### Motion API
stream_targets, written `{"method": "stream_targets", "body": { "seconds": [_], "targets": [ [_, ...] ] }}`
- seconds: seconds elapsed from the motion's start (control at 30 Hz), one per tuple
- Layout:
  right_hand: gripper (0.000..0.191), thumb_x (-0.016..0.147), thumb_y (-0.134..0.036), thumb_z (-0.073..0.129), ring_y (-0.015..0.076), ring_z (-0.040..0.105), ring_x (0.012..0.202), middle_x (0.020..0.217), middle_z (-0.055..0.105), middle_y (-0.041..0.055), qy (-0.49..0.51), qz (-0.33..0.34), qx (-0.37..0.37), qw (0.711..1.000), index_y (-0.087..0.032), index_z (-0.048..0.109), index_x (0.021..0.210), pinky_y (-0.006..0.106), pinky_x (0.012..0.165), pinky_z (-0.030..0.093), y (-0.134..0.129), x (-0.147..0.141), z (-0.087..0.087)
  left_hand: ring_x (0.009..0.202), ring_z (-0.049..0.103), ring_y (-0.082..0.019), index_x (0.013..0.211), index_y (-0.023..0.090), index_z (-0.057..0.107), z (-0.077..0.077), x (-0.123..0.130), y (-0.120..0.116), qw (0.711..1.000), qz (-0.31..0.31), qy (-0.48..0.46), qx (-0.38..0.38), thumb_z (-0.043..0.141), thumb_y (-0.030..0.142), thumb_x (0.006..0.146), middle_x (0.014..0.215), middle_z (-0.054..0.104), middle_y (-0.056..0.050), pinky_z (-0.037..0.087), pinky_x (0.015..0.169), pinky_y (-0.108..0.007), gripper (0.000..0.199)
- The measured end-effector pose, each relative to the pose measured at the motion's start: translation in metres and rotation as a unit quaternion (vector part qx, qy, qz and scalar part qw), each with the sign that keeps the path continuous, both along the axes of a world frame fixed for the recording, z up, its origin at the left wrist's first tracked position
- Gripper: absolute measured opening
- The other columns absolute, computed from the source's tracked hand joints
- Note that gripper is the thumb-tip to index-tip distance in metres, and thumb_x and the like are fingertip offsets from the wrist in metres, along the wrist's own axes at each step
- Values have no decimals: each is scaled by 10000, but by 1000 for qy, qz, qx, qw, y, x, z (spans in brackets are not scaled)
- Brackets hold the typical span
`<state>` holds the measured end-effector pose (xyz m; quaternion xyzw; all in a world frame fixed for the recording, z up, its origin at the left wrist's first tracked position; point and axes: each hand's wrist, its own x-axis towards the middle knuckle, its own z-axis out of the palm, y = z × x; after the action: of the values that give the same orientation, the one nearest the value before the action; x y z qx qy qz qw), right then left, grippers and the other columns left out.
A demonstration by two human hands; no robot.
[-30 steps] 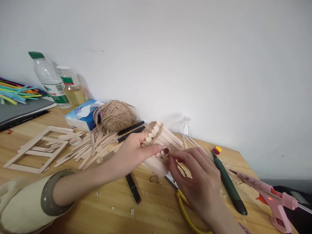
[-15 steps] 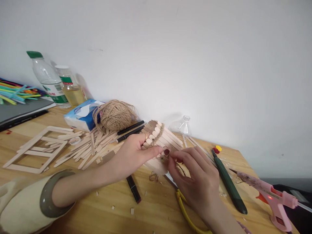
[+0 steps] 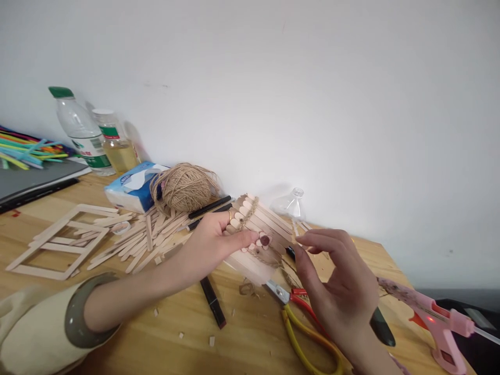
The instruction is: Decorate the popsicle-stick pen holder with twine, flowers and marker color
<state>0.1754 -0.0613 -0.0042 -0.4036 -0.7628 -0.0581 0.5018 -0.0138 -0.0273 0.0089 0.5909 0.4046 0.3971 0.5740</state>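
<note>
My left hand (image 3: 213, 237) grips a panel of pale craft sticks (image 3: 273, 221) laid side by side, thumb on top. Twine (image 3: 250, 212) runs across its rounded ends. By the thumb tip sits a small dark reddish-brown disc (image 3: 265, 240) with pale edging on the panel. My right hand (image 3: 336, 276) is just right of the panel, thumb and forefinger pinched together; whatever may be between them is too small to make out. Below lie scissors (image 3: 278, 291) with red and yellow handles, partly hidden by that hand.
At right lies a pink glue gun (image 3: 433, 312) with a lit red light. Left are loose craft sticks (image 3: 133, 242), stick frames (image 3: 58, 245), a twine ball (image 3: 187, 187), tissues (image 3: 128, 187) and bottles (image 3: 84, 130). A marker (image 3: 213, 302) lies in front; a clear funnel-shaped piece (image 3: 295, 203) stands behind.
My right hand has drawn away from the disc to the right, uncovering more of the scissors and covering much of the green tool. The left hand keeps its grip on the panel.
</note>
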Motion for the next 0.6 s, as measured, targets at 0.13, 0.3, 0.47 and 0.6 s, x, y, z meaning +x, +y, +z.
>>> {"method": "stream_targets", "body": {
  "seconds": [0.13,0.3,0.47,0.6],
  "targets": [
    [201,764,-25,610,166,539,715,777,592,34,-73,-3,28,997,-188,591,880,320,613,434,0,-4,2,730,637,-162,788,164,703,2,1,0,1000,5,1,1,632,295,774,768,721,3,456,623,-209,150],
    [193,753,-36,621,165,529,661,722,617,29,-101,-6,38,994,-198,598,853,314,576,443,1,-10,2,719,611,-144,779,170,687,1,1,-1,1000,16,11,20,627,292,778,757,703,19,452,644,-202,135],
    [174,758,-48,631,168,533,670,728,640,37,-112,-12,30,993,-191,605,854,314,583,458,1,-12,3,690,580,-139,751,154,665,-1,1,-2,999,23,32,33,630,318,776,698,656,21,443,629,-206,170],
    [168,761,-41,625,164,525,665,721,620,34,-106,-11,28,994,-183,591,844,312,583,444,-1,-12,3,721,602,-142,789,163,682,-1,1,-3,999,16,23,37,630,313,783,752,686,18,449,649,-206,158]
  ]
}}
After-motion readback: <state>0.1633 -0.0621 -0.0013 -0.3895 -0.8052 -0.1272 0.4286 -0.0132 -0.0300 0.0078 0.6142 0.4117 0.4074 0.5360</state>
